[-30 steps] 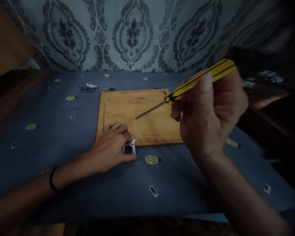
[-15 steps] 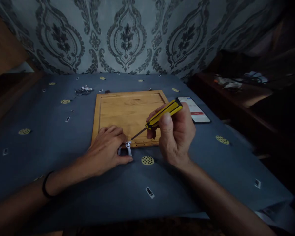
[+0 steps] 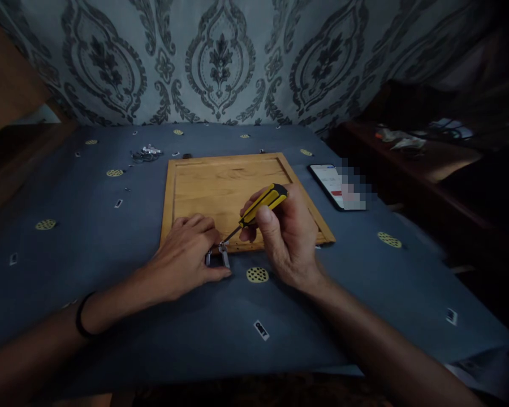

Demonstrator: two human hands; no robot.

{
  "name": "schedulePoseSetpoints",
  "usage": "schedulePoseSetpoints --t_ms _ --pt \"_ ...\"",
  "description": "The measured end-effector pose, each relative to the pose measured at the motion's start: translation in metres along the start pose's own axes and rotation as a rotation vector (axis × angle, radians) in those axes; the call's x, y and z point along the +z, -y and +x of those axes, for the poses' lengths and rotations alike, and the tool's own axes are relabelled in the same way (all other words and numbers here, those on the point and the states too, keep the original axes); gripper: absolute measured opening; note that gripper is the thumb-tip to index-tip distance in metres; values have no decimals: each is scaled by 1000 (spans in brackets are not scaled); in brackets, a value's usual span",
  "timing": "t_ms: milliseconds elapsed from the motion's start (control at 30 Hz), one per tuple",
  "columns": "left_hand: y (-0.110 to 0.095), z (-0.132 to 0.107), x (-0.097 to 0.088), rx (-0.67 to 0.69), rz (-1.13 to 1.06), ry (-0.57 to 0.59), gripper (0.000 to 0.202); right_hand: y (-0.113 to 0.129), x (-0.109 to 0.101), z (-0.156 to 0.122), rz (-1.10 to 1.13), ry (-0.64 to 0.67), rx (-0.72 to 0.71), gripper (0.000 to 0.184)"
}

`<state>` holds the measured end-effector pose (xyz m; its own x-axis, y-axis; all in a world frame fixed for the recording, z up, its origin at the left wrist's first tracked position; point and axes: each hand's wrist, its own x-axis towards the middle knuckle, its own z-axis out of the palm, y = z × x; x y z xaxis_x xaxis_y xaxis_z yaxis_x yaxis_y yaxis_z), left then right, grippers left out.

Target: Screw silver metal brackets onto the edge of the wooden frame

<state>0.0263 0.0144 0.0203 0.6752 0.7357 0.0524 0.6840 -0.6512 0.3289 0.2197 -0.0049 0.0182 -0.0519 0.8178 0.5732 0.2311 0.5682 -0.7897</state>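
My left hand [image 3: 185,257] lies curled on the blue cloth at the near edge of a wooden board [image 3: 220,186], its fingers closed on a small metal bracket [image 3: 219,255] held against that edge. My right hand [image 3: 286,237] grips a yellow and black screwdriver [image 3: 257,211]. The screwdriver slants down to the left and its tip rests on the top of the bracket, close to my left fingertips.
The blue patterned cloth [image 3: 110,282] covers the table. A small heap of metal parts [image 3: 145,153] lies at the back left. A phone [image 3: 337,185] with a lit screen sits right of the board. A dark wooden shelf [image 3: 428,164] with clutter stands at the right.
My right hand has come down from high on the right with the screwdriver, and its tip now touches the bracket. My left hand has stayed on the bracket.
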Motion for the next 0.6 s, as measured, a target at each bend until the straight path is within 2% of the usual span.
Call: schedulePoseSetpoints --t_ms 233,600 --pt "-2 1 -1 -27 -10 18 33 -2 1 -1 -4 25 28 19" --pt "-1 0 1 -12 -9 6 34 -3 1 -2 -7 89 54 31"
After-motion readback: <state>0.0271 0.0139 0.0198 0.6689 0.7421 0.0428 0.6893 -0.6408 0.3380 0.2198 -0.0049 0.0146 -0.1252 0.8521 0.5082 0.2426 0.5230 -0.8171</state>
